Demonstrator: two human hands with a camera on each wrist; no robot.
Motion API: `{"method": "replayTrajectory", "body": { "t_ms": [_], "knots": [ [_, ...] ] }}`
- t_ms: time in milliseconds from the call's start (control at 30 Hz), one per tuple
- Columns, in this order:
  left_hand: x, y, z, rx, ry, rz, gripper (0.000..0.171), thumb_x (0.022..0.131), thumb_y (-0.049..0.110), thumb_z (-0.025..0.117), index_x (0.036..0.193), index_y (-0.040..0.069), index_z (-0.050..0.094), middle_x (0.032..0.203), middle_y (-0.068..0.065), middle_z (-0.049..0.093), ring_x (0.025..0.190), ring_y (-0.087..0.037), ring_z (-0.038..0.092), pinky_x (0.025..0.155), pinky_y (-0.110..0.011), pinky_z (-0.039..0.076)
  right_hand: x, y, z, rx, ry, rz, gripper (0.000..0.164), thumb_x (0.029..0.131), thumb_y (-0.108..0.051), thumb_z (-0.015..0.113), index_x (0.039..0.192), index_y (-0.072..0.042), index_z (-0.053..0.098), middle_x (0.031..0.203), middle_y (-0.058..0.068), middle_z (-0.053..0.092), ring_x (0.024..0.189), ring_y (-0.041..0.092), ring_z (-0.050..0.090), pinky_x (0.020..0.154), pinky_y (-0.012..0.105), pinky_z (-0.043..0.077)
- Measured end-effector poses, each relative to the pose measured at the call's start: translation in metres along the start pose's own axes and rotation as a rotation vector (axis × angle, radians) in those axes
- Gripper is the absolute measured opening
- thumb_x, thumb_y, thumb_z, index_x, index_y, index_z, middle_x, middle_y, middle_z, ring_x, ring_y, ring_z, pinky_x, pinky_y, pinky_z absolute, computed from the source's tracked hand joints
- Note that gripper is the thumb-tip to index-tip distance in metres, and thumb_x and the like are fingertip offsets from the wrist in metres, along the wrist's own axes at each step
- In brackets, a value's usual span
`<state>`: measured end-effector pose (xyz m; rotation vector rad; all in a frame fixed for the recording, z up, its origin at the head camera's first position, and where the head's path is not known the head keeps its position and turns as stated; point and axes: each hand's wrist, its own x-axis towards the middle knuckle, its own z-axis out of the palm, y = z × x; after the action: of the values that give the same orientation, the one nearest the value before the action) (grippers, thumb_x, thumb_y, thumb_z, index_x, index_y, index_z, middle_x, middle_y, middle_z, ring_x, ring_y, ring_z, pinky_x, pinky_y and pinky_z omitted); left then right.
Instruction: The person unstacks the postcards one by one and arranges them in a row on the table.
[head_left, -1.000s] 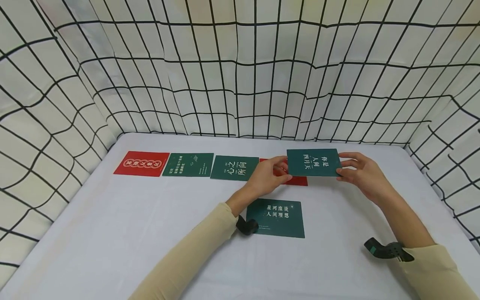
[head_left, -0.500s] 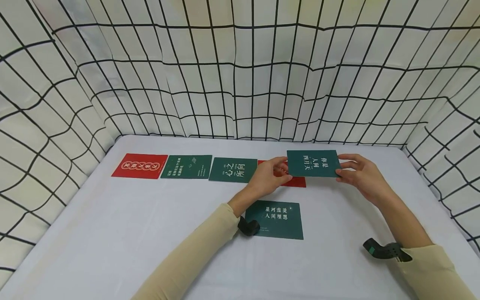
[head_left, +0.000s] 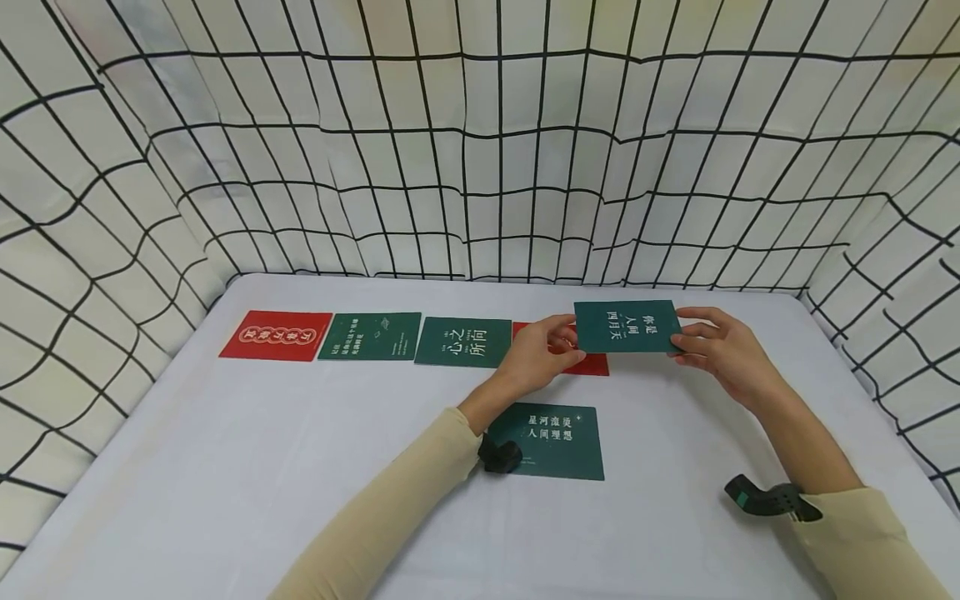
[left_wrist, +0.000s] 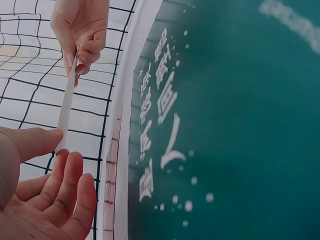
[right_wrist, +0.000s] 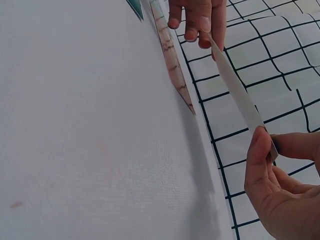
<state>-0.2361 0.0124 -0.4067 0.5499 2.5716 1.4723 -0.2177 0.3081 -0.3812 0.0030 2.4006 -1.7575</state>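
Note:
A dark green card with white characters is held above the table by both hands. The thumb and fingers of my left hand pinch its left edge, and my right hand pinches the right edge. Both wrist views show the held card nearly edge-on, its pale underside visible. Behind my left hand a red card lies on the table, partly covered. Under my left wrist is another green card, its left corner hidden by the black wrist camera.
To the left, a red card, a green card and a second green card continue the row along the back of the white-covered table. Black netting over white cloth encloses the back and sides.
Both hands keep their hold on the green card, almost still. The view has shifted slightly, so the cards on the table appear a little lower and further left.

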Motion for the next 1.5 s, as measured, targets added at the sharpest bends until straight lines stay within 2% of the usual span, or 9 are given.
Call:
{"method": "replayTrajectory", "body": {
  "t_ms": [433,933,1100,1500],
  "knots": [
    [0.005,0.003,0.005,-0.023,-0.006,-0.007,0.062,0.096,0.019,0.076,0.153,0.010,0.052,0.117,-0.006,0.073,0.104,-0.018,0.066,0.078,-0.019,0.056,0.003,0.004,-0.005,0.011,0.007,0.018,0.066,0.106,-0.017,0.060,0.159,0.002,0.026,0.098,-0.017,0.068,0.088,0.006,0.073,0.082,0.018,0.061],
    [0.013,0.010,0.012,-0.058,-0.057,-0.052,0.063,0.097,0.023,0.074,0.155,0.013,0.050,0.126,-0.005,0.070,0.108,-0.017,0.065,0.079,-0.021,0.060,0.006,0.008,-0.018,0.004,0.011,0.067,0.069,0.106,-0.017,0.061,0.161,0.002,0.024,0.096,-0.019,0.068,0.088,0.006,0.074,0.082,0.018,0.061],
    [0.013,0.011,0.014,-0.060,-0.066,-0.064,0.062,0.098,0.024,0.073,0.155,0.013,0.050,0.125,-0.005,0.069,0.107,-0.017,0.063,0.077,-0.020,0.058,0.007,0.010,-0.022,-0.016,-0.003,0.090,0.068,0.106,-0.017,0.060,0.161,0.002,0.025,0.095,-0.020,0.068,0.088,0.002,0.074,0.082,0.017,0.061],
    [0.012,0.009,0.021,-0.080,-0.101,-0.071,0.062,0.099,0.025,0.072,0.155,0.013,0.050,0.130,-0.005,0.068,0.114,-0.018,0.062,0.084,-0.021,0.060,0.007,0.017,-0.027,-0.109,-0.008,0.137,0.069,0.105,-0.020,0.062,0.161,0.001,0.028,0.097,-0.020,0.065,0.088,-0.001,0.069,0.081,0.018,0.060]
  ]
}}
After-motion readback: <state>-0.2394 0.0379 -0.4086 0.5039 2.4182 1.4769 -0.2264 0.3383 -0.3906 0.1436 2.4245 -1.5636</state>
